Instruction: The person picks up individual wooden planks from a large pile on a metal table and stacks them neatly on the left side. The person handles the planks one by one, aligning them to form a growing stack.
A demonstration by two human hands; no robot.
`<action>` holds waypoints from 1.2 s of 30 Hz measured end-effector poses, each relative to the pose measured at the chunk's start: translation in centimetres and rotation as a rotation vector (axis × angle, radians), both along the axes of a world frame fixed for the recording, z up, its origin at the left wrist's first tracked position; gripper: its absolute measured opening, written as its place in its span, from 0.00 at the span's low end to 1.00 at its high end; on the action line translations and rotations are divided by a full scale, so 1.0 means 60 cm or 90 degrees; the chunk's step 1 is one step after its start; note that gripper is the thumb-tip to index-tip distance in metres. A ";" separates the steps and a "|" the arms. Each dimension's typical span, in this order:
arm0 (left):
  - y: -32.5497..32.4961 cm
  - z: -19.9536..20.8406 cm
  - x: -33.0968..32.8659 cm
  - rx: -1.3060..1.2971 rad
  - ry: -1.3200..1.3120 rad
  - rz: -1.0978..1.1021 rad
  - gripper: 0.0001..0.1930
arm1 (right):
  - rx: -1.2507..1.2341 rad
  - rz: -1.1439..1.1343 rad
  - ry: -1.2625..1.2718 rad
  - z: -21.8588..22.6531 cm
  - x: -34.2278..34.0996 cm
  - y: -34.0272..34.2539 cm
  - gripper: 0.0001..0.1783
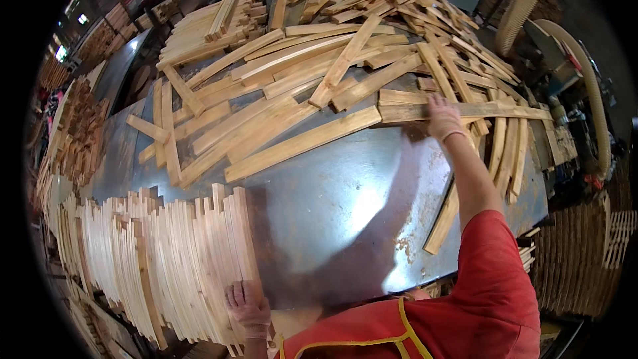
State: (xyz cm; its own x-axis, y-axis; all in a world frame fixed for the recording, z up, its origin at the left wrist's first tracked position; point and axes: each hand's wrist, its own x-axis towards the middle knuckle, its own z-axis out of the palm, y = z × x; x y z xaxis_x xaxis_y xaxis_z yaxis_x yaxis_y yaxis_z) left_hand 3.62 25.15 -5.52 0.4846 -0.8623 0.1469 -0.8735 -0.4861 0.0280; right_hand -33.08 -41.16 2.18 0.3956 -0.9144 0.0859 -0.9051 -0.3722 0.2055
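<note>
My right hand (443, 118), in a pale thin glove, is stretched out to the far right part of the metal table. Its fingers lie over a greyish wooden plank (495, 110) and curl onto it; the fingertips are partly hidden. To the left, a lighter plank (306, 145) runs up to that plank's end. Near my body at the lower left, my left hand (248, 307), also gloved, rests with fingers laid out on the right end of a row of pale wooden slats (186, 246) packed side by side.
A loose heap of planks (392, 3) spreads over the far side of the metal table (312, 206). A neater plank stack (212, 23) stands at the far left. One plank (442, 223) slants near the right edge. A ribbed hose (528, 6) hangs beyond.
</note>
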 end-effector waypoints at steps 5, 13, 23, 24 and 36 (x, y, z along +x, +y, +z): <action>0.006 -0.002 -0.007 -0.006 -0.023 0.021 0.39 | 0.216 -0.019 0.108 0.096 0.091 -0.001 0.32; -0.030 0.034 -0.005 -0.109 0.072 -0.006 0.29 | 0.143 0.020 -0.101 -0.013 0.018 0.024 0.46; -0.037 0.121 -0.055 -0.031 0.459 0.084 0.43 | 0.865 0.041 -0.617 -0.041 0.189 0.505 0.26; -0.050 0.125 -0.072 -0.060 0.514 0.085 0.45 | 0.972 0.028 -0.740 -0.004 0.242 0.565 0.28; 0.238 0.141 0.301 0.099 -0.001 0.270 0.13 | 0.915 0.107 -0.738 -0.036 0.337 0.679 0.49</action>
